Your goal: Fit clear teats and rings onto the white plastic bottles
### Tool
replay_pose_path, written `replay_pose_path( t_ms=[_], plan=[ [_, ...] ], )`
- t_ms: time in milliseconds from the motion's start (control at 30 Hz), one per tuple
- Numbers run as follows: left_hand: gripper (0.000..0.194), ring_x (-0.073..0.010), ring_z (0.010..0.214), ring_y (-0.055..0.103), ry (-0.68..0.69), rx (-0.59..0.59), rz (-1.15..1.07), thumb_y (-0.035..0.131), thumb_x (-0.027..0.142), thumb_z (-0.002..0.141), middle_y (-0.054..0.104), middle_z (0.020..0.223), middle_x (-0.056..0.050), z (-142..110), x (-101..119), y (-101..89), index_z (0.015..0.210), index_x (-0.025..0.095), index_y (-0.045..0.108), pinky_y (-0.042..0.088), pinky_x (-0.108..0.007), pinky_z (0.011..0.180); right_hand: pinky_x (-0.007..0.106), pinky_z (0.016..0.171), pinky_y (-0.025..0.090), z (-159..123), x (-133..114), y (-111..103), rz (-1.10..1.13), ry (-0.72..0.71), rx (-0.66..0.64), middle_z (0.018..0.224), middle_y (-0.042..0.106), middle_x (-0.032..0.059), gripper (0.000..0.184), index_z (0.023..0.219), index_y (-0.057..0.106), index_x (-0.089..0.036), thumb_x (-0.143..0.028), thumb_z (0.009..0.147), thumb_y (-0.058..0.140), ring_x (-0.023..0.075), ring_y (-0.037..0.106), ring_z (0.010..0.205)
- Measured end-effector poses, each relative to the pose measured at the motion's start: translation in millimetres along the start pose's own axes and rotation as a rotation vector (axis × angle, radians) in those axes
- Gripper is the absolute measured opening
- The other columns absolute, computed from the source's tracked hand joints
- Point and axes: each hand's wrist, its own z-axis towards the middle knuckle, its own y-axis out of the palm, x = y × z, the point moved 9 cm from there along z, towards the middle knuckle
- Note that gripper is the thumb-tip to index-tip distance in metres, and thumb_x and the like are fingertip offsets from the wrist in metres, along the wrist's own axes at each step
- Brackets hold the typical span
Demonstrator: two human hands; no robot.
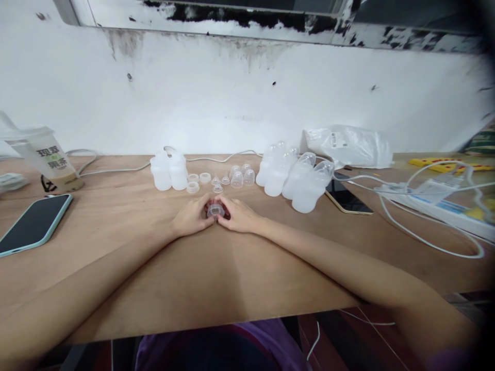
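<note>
Below a stained white wall (201,103), a wooden table (216,278) is filling most of the view. A white plastic bag (348,148) is lying toward the back, perhaps to leave the front free. Right of centre, 4 capped bottles (274,178) are standing close together, probably grouped apart from the uncapped ones. Left of centre, 2 uncapped bottles (178,172) are standing side by side. The left hand (192,214) and right hand (240,212) are meeting near the middle, each curving round its own side of a translucent collar (215,210); they are grasping it between them, likely to steady it evenly. Its interior is too small to read. Just beyond, clear domes (237,179), 3 loose collars (192,187) and 3 small teats (218,188) are sitting in clusters, apparently sorted by kind and kept within easy reach.
</note>
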Motion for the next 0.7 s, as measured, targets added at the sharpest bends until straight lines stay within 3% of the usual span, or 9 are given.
replay_pose_path(
  t_ms=[500,700],
  plan=[
    [0.013,-0.0129,0.065,0.051,-0.036,0.061,-0.068,0.05,0.022,0.069,0.055,0.073,0.0,0.2,-9.9,-2.6,0.081,0.017,0.047,0.04,-0.025,0.06,0.024,0.06,0.036,-1.2,0.8,0.0,0.072,-0.041,0.036,0.079,0.051,0.0012,0.023,0.095,0.041,-0.018,-0.017,0.073,0.043,0.0119,0.047,0.065],
    [0.016,-0.012,0.062,0.051,-0.048,0.084,-0.104,0.051,0.022,0.068,0.054,0.071,0.001,-0.7,-9.1,-3.7,0.082,0.017,0.045,0.041,-0.024,0.058,0.022,0.055,0.035,0.9,-0.4,-0.4,0.125,-0.007,0.062,0.071,0.05,-0.0016,0.022,0.093,0.04,-0.019,-0.016,0.071,0.044,0.0099,0.043,0.056]
  ],
)
